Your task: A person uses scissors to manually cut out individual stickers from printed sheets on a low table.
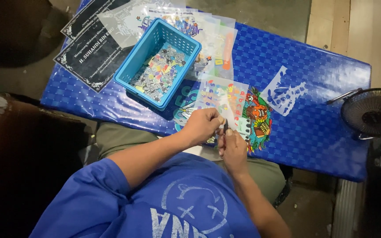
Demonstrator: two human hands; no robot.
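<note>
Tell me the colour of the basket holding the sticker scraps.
Light blue basket, clearest in the head view.

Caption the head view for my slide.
Two hands, left and right, work stickers beside a blue basket.

The surface wears a bright blue cover in a small checked pattern. The basket is light blue with a slotted wall, filled with scraps in black-and-white, yellow, red and green. The sticker sheet is clear with pastel letters; a many-coloured cartoon sticker lies beside it. Two cards are black with white ornamental borders. The shirt is blue with a pale print.
</note>
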